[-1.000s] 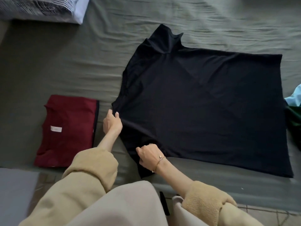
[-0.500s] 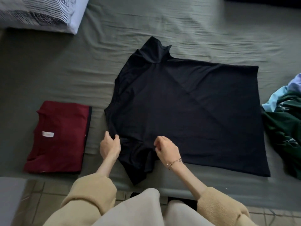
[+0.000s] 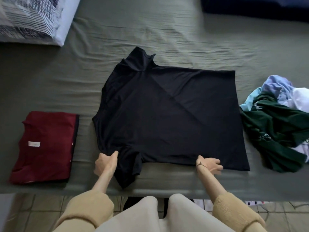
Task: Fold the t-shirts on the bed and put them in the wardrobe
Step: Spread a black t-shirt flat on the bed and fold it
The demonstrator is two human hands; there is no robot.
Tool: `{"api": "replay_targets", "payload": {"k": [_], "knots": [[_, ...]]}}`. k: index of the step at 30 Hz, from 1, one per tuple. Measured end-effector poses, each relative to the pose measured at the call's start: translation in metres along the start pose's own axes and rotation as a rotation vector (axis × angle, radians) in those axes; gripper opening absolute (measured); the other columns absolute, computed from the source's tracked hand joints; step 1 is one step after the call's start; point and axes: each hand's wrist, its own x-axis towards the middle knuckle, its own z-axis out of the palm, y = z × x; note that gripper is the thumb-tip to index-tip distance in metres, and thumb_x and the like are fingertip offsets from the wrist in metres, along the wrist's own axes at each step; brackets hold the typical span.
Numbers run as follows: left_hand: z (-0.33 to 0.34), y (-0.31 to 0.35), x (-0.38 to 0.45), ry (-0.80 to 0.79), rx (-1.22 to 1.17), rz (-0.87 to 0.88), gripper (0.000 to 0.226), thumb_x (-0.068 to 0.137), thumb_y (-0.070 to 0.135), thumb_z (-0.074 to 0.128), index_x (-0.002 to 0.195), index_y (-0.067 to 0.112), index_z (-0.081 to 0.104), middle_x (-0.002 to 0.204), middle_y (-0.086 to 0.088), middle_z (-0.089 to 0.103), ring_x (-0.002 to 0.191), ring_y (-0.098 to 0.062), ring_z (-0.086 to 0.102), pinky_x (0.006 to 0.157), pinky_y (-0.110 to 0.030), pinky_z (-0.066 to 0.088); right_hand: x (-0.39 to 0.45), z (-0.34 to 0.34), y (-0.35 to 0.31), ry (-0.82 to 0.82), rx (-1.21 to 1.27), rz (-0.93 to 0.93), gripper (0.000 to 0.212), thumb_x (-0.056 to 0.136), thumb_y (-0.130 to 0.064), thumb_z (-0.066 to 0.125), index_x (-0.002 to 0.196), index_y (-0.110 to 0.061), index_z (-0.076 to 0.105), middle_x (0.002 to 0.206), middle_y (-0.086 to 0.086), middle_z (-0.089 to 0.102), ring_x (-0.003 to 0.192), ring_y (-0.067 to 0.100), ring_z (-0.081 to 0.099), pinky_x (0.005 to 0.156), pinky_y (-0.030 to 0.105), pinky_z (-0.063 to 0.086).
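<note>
A black t-shirt (image 3: 167,118) lies spread flat on the grey-green bed sheet (image 3: 50,81), collar toward the left and hem toward the right. My left hand (image 3: 106,162) pinches the fabric at the near shoulder, beside the near sleeve that hangs toward the bed's edge. My right hand (image 3: 209,165) rests on the shirt's near edge close to the hem, fingers spread; motion blur hides whether it grips. A folded dark red t-shirt (image 3: 43,149) with a white label lies to the left.
A heap of unfolded clothes (image 3: 277,124), dark green, light blue and white, sits at the right. A striped pillow (image 3: 33,19) lies at the far left corner and a dark blue item (image 3: 254,9) at the far right. Tiled floor (image 3: 25,213) runs below the bed's near edge.
My right hand has slid right along the shirt's near edge, from the sleeve area to near the hem. My left hand stays at the shoulder. The view has shifted right, showing the clothes heap.
</note>
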Motion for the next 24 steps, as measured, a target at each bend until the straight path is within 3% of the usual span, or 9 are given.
{"api": "replay_targets", "payload": {"k": [4, 7, 9, 10, 12, 14, 16, 19, 24], "knots": [[0.006, 0.006, -0.011, -0.078, -0.011, -0.016, 0.049, 0.091, 0.037, 0.054, 0.119, -0.004, 0.055, 0.124, -0.023, 0.057, 0.114, -0.039, 0.053, 0.097, -0.041, 0.042, 0.02, -0.01, 0.006, 0.051, 0.347, 0.23, 0.063, 0.08, 0.003, 0.062, 0.133, 0.003, 0.027, 0.143, 0.022, 0.024, 0.12, 0.037, 0.041, 0.095, 0.041, 0.037], [0.011, 0.023, -0.018, -0.069, -0.095, -0.014, 0.046, 0.097, 0.03, 0.047, 0.122, -0.008, 0.052, 0.127, -0.025, 0.054, 0.116, -0.039, 0.052, 0.094, -0.039, 0.04, 0.046, -0.012, 0.008, -0.094, 0.645, 0.249, 0.062, 0.094, -0.019, 0.045, 0.146, -0.001, 0.017, 0.151, 0.022, 0.019, 0.135, 0.035, 0.031, 0.106, 0.043, 0.034], [0.012, 0.038, -0.021, -0.04, -0.172, -0.014, 0.044, 0.098, 0.027, 0.045, 0.123, -0.009, 0.051, 0.128, -0.026, 0.052, 0.116, -0.039, 0.051, 0.094, -0.039, 0.04, 0.073, -0.012, 0.003, 0.09, 0.99, 0.486, 0.059, 0.1, -0.034, 0.033, 0.15, -0.014, 0.01, 0.157, 0.008, 0.01, 0.14, 0.028, 0.021, 0.109, 0.045, 0.03], [0.012, 0.046, -0.022, -0.026, -0.223, -0.019, 0.043, 0.098, 0.026, 0.044, 0.124, -0.008, 0.05, 0.129, -0.025, 0.052, 0.116, -0.039, 0.051, 0.094, -0.039, 0.039, 0.083, -0.01, 0.001, 0.115, 1.14, 0.609, 0.055, 0.099, -0.035, 0.036, 0.148, -0.015, 0.018, 0.154, 0.006, 0.018, 0.135, 0.027, 0.027, 0.11, 0.048, 0.027], [0.01, 0.064, -0.021, -0.009, -0.346, -0.044, 0.042, 0.099, 0.023, 0.044, 0.128, -0.008, 0.047, 0.131, -0.024, 0.05, 0.117, -0.039, 0.05, 0.095, -0.039, 0.039, 0.064, -0.034, -0.022, 0.05, 0.825, 0.495, 0.019, 0.094, -0.021, 0.051, 0.101, -0.004, 0.051, 0.108, 0.015, 0.054, 0.086, 0.028, 0.054, 0.099, 0.047, 0.041], [0.006, 0.082, -0.014, 0.003, -0.47, -0.061, 0.043, 0.099, 0.02, 0.044, 0.132, -0.008, 0.044, 0.134, -0.023, 0.048, 0.12, -0.038, 0.048, 0.097, -0.039, 0.038, 0.062, -0.036, -0.04, 0.01, 1.02, 0.49, 0.028, 0.086, -0.013, 0.058, 0.066, -0.011, 0.039, 0.066, 0.004, 0.047, 0.052, 0.015, 0.042, 0.062, 0.03, 0.048], [0.001, 0.1, -0.001, 0.019, -0.574, -0.074, 0.043, 0.099, 0.017, 0.046, 0.134, -0.007, 0.042, 0.137, -0.022, 0.047, 0.123, -0.035, 0.047, 0.098, -0.037, 0.038, 0.072, -0.041, -0.056, -0.052, 1.069, 0.418, 0.029, 0.085, -0.012, 0.055, 0.064, -0.013, 0.037, 0.054, 0.002, 0.048, 0.045, 0.011, 0.044, 0.046, 0.024, 0.035], [-0.006, 0.122, 0.021, 0.039, -0.705, -0.086, 0.042, 0.097, 0.012, 0.047, 0.135, -0.004, 0.042, 0.138, -0.017, 0.047, 0.123, -0.031, 0.048, 0.097, -0.035, 0.041, 0.088, -0.045, -0.078, -0.117, 1.029, 0.271, 0.027, 0.089, -0.007, 0.049, 0.066, -0.011, 0.036, 0.028, -0.005, 0.046, 0.025, 0.005, 0.047, 0.045, 0.02, 0.036], [-0.008, 0.159, 0.051, -0.026, -0.88, -0.173, 0.041, 0.095, 0.006, 0.046, 0.135, 0.004, 0.044, 0.134, -0.011, 0.051, 0.117, -0.03, 0.054, 0.086, -0.04, 0.047, 0.112, -0.04, -0.112, -0.265, 1.118, 0.197, 0.023, 0.092, 0.0, 0.036, 0.07, -0.004, 0.039, 0.033, 0.002, 0.053, 0.03, 0.009, 0.056, 0.036, 0.015, 0.045]]}}
